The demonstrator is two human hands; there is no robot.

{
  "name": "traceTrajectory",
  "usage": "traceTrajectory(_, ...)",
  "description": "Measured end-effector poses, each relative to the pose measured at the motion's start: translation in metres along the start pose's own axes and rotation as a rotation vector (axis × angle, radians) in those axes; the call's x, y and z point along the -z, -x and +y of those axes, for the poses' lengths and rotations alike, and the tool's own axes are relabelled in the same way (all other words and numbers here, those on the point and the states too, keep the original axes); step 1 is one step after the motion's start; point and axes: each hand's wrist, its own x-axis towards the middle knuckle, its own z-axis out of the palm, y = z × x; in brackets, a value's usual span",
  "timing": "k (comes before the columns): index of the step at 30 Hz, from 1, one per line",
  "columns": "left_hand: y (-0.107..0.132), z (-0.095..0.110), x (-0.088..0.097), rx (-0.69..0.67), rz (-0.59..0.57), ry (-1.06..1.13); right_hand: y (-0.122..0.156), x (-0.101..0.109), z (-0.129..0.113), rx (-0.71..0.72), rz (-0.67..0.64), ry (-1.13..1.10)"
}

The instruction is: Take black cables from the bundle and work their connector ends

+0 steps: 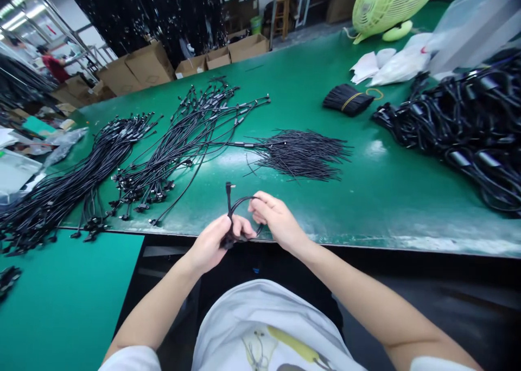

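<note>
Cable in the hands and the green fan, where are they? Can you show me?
black cable (228,200), head view, on its upright stretch near the plug.
pale green fan (386,4), head view, on its round grille.

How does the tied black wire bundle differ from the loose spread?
The tied bundle has a yellow tie; the loose spread has none. The bundle is compact; the spread fans wider. The bundle lies farther from the near edge than the spread. Both are thin black wires on the green bench.

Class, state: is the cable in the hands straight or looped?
Looped: the black cable arcs between the left hand and right hand, its angled plug pointing up.
</note>
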Motion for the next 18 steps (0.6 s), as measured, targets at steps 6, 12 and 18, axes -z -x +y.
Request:
traceTrajectory(6,-0.001,-0.033,-0.002,-0.148,0.210,-0.177,0.009,-0.012,-0.006,-0.114,0.153,-0.535)
traceTrajectory(12,-0.006,-0.033,-0.002,-0.008,0.056,-0.631,0.028,-0.031,-0.006,-0.001,0.129,-0.304)
traceTrajectory(18,-0.001,-0.035,0.001,0.055,-0.228,-0.785,0.030,-0.034,0.006,0.040,0.160,-0.264)
